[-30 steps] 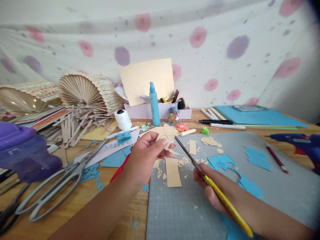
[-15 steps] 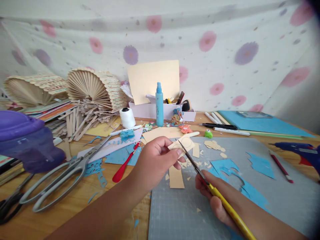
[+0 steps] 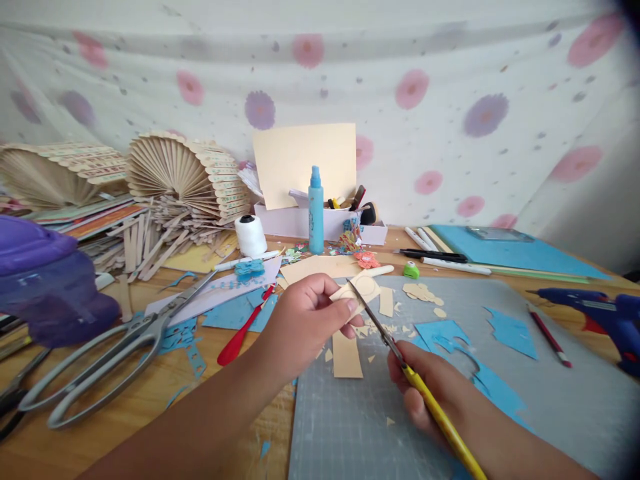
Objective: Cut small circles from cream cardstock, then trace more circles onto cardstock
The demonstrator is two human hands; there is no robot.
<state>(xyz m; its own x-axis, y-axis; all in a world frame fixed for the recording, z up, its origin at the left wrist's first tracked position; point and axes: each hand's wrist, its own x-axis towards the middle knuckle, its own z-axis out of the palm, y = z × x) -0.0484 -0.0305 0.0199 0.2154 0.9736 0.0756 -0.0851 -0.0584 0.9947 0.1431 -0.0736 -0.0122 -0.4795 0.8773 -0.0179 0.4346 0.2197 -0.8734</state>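
My left hand pinches a small cream paper piece with round outlines drawn on it. My right hand is closed around yellow-handled scissors, seen nearly edge-on. Their metal blades reach up and to the left, with the tip at the paper near my left thumb. Below the hands, a cream paper strip and small cream scraps lie on the grey cutting mat. Several cut cream rounds are piled beyond my right hand. Cut blue paper lies just beside it.
Large grey scissors, a red-handled tool and a purple container occupy the left. A blue spray bottle and thread spool stand behind. At right are a pencil and blue glue gun.
The whole view has shifted slightly, so most things sit a little further left. The blades still meet the paper, and both hands keep their hold.
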